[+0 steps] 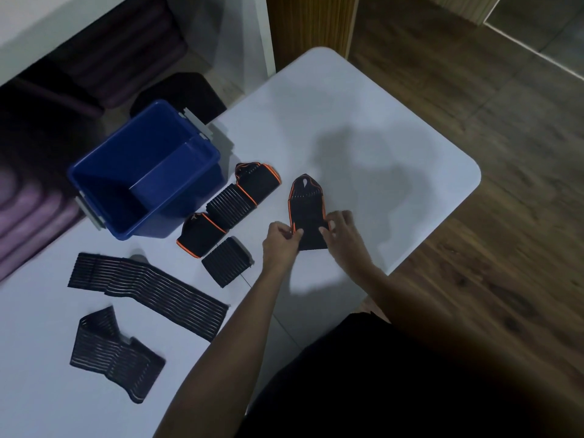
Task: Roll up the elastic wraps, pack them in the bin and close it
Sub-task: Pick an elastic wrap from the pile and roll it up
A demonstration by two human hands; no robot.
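A white table [363, 128] with rounded corners fills the middle of the view. Beyond its edge, from twelve round to four o'clock, lies wood-plank flooring [505, 153] in a dark brown grain. At eleven o'clock a stack of purple mats [104, 64] sits under a white shelf [47, 23], with a black cushioned stool [180, 93] just beside the table's far edge. A ribbed wooden panel [309, 23] stands at twelve.
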